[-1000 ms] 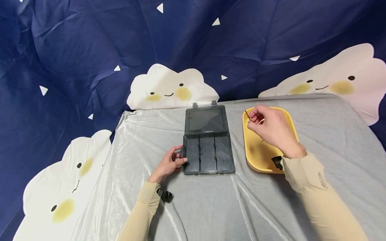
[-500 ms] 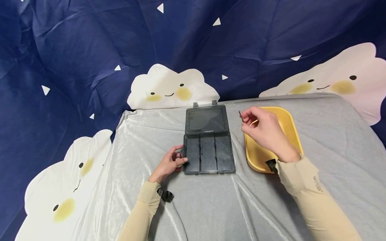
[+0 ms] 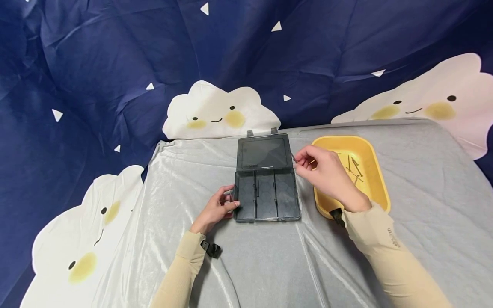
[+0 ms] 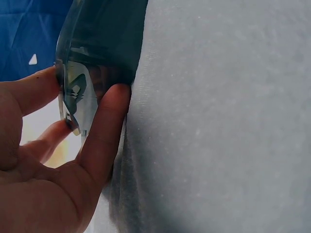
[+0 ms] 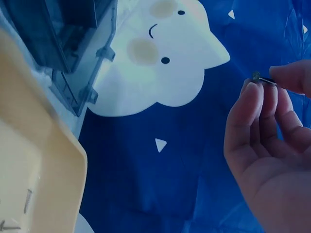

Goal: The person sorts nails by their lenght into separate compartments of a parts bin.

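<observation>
A dark see-through compartment box (image 3: 265, 216) lies with its lid raised in the head view. One thin screw (image 3: 257, 187) rests in its middle compartment. My left hand (image 3: 215, 209) holds the box's left side, the thumb on its near part; the left wrist view shows fingers at the box wall (image 4: 129, 43). Over the gap between the box and a yellow tray (image 3: 379, 184), my right hand (image 3: 325, 171) pinches a small metal screw (image 5: 265, 79) between thumb and fingertips. That screw is mostly hidden in the head view, where its tip comes near the lid's right edge.
Several loose screws (image 3: 355, 167) lie in the yellow tray at the right. Wrinkled grey cloth (image 3: 269, 265) covers the table. A blue curtain (image 3: 239, 42) with white clouds hangs behind the table's far edge.
My right hand has moved left from over the tray to the box's right side, still pinching the screw. More of the screws in the tray now show. The left hand stays put.
</observation>
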The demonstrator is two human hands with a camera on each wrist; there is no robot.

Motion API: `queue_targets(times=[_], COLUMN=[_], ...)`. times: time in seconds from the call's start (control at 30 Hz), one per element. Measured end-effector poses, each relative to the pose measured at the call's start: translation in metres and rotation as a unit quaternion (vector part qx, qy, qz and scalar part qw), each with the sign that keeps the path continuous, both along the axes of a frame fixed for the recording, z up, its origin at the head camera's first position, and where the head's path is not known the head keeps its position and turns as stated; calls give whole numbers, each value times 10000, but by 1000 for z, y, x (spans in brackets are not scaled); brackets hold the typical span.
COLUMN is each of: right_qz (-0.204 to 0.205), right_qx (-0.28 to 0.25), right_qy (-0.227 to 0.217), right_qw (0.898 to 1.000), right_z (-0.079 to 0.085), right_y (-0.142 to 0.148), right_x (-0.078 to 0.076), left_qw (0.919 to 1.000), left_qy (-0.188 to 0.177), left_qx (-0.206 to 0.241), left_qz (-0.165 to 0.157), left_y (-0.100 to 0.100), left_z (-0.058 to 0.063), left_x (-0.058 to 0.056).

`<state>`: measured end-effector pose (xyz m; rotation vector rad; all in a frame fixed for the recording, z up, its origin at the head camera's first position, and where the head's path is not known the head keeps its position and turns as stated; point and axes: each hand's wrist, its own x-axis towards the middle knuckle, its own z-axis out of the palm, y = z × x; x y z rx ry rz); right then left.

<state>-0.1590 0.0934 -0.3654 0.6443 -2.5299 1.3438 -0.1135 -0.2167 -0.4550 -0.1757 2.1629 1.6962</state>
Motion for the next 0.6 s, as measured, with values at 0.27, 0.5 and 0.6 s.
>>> queue_targets(times=[0.27,0.5,0.6], right_qz=[358,563,667], right_qx=[-118,-8,85], right_qy=[-306,-480,-584], right_qw=[9988,9973,9960], right_z=[-8,-14,-18], right_y=[-14,-23,-27], right_x=[6,8,10], left_qw=[10000,10000,10000], left_qy=[40,28,48], left_qx=[-14,-14,-48], left_qz=[2,46,34], left_y=[0,0,1], left_z=[-1,-2,-2], left_x=[1,1,1])
